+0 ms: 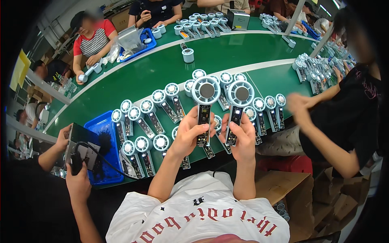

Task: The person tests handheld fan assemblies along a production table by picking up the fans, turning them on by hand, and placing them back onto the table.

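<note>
1. Two handheld fans stand upright at the centre of the frame, one in each of the person's hands: the left fan (205,106) and the right fan (239,104), each with a round white head over a slim dark handle with lit indicators.
2. Left hand (190,135) is closed around the lower handle of the left fan, fingers wrapped and thumb on the front face.
3. Right hand (243,141) is closed the same way around the lower handle of the right fan, just beside the other.
4. Both fan heads sit side by side, near each other but apart, above a green conveyor table (162,67) that curves across the upper half of the frame.
5. Rows of matching fans (154,109) lie flat on the table behind and to the left of the hands.
6. A blue tray (101,123) sits at the lower left of the table edge, beside a co-worker's hands (77,182) holding a dark boxy device (83,152) with a cable.
7. Another co-worker's hand (300,107), blurred, reaches toward the fans at the right of the frame.
</note>
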A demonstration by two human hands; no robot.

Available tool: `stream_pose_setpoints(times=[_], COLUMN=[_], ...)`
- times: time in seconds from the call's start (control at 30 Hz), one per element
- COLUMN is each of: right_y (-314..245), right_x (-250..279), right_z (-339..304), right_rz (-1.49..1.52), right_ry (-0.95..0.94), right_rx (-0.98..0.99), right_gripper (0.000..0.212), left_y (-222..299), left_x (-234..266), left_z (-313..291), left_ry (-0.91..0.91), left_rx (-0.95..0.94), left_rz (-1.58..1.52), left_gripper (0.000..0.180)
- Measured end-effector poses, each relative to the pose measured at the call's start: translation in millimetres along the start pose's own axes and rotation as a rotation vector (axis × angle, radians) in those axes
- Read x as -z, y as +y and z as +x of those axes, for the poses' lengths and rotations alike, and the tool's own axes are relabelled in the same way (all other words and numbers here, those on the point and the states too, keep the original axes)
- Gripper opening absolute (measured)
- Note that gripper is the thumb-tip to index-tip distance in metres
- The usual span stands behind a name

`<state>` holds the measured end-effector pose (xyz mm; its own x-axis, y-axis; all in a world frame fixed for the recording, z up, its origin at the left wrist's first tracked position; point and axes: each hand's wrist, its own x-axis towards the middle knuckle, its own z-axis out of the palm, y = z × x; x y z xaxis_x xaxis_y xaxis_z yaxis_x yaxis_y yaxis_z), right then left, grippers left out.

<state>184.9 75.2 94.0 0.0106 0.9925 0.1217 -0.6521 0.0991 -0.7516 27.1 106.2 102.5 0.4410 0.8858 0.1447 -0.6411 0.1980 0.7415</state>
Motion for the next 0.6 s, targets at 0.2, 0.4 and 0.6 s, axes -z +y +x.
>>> stream_pose_setpoints(times=[0.2, 0.4, 0.6], right_y=[1.9, 0.3, 1.8], right_x=[-1.0, -2.6, -0.3], right_z=[0.2, -1.3, -1.6], right_rz=[0.004, -0.008, -0.02], right_ry=[-0.003, -0.006, -0.024], right_rx=[0.011, 0.021, 0.027], right_gripper=[0.041, 0.04, 0.039], left_y=[-1.6, -1.7, -2.9], left_x=[4.3, 3.7, 6.0], left_z=[0.0, -1.5, -1.6], left_ry=[-0.011, -0.007, -0.032], left_rx=[-0.003, 0.001, -0.004], left_rz=[0.009, 0.014, 0.023], left_gripper=[0.044, 0.045, 0.046])
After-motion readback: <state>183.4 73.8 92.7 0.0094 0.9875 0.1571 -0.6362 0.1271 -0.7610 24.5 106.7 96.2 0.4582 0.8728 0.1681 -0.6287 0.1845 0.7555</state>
